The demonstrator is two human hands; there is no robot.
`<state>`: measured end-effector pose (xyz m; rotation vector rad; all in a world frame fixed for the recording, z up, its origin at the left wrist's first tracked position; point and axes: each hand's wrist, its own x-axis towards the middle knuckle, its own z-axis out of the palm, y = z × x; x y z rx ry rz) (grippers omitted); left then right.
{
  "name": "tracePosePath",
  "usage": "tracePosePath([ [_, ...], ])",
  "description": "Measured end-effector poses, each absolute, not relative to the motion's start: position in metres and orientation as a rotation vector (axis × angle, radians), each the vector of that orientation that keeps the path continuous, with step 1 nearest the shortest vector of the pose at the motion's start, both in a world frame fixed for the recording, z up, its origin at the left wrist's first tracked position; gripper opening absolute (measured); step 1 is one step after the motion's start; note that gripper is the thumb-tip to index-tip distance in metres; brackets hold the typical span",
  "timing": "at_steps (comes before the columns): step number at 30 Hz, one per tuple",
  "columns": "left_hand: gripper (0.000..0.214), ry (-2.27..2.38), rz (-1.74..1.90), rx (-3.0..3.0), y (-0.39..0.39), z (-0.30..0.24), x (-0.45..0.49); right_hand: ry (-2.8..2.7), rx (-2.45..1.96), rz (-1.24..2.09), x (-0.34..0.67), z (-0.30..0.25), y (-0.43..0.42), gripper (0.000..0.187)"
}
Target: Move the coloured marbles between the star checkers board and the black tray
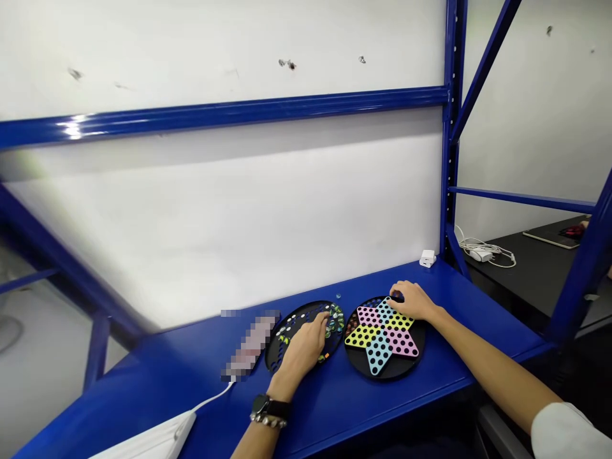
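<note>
My left hand point(301, 349) rests on a round black Chinese checkers board point(299, 319), its fingers among the glass marbles at the board's right side. Several marbles of mixed colours lie on this board, and one blue marble point(338, 296) sits just beyond its far rim. My right hand point(411, 301) lies at the top of a second round black board, a star-shaped one point(381, 338) with pink, yellow and blue points and black holes. Its fingertips touch the far point, and they hide whatever is under them.
A pixelated, blurred object point(249, 344) lies left of the boards, with a white cable point(210, 398) running toward a white item point(148, 440) at the front. A white plug point(427, 258) stands at the blue shelf's back corner. Blue rack uprights frame a black table holding cables and a laptop.
</note>
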<state>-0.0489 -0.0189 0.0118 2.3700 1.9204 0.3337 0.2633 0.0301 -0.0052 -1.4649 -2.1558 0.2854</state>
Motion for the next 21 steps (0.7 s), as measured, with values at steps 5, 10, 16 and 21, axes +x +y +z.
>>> tracePosePath([
  [5,0.04,1.986,-0.029,2.506,-0.011,0.025,-0.033,-2.148,-1.457,0.293,0.264,-0.005,0.03,0.019],
  [10,0.038,2.046,-0.28,2.524,-0.011,0.03,-0.024,-2.152,-1.459,0.3,0.263,-0.005,0.03,0.019],
  [16,0.038,2.05,-0.327,2.46,-0.011,0.027,-0.022,-2.157,-1.452,0.315,0.263,-0.006,0.03,0.018],
  [21,0.04,2.052,-0.293,2.425,-0.01,0.022,-0.022,-2.158,-1.444,0.334,0.265,-0.006,0.03,0.018],
])
